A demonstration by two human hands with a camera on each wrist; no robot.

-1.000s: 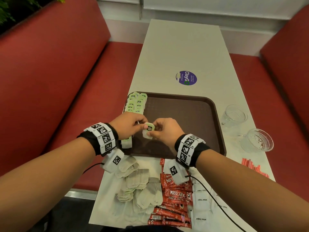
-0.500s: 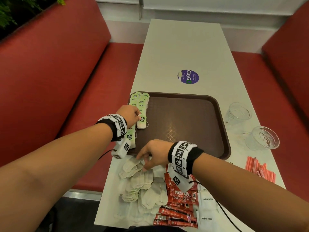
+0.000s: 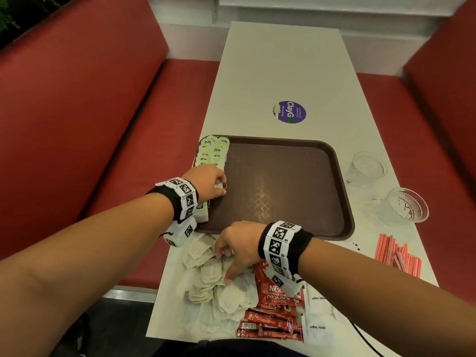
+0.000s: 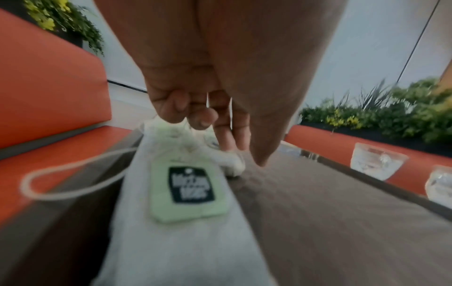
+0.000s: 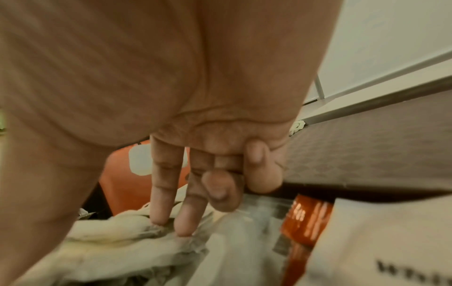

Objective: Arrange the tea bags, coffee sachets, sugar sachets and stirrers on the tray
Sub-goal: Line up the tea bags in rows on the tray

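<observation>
Your white table (image 3: 280, 73) runs up the middle of the head view, with the brown tray (image 3: 283, 181) at its centre. Your left forearm comes in from the lower left, and your left hand (image 3: 206, 182) lies knuckles-up over the tray's left edge, its fingers curled and pinching a tea bag (image 3: 219, 186) at the near end of the row of green-tagged tea bags (image 3: 212, 153); the left wrist view shows two fingertips pressing that bag down onto the tray. Your right forearm enters from the lower right, and your right hand (image 3: 238, 247) sits palm-down over the loose pile of tea bags (image 3: 219, 282) just below the tray's near rim, index and middle fingers (image 5: 160, 195) straight and touching the pile, the other two folded, nothing gripped. Nescafe coffee sachets (image 3: 273, 305) lie right of the pile, white sugar sachets (image 3: 318, 323) beyond them, red stirrers (image 3: 396, 253) at the right edge, and two glass cups (image 3: 401, 206) above those.
</observation>
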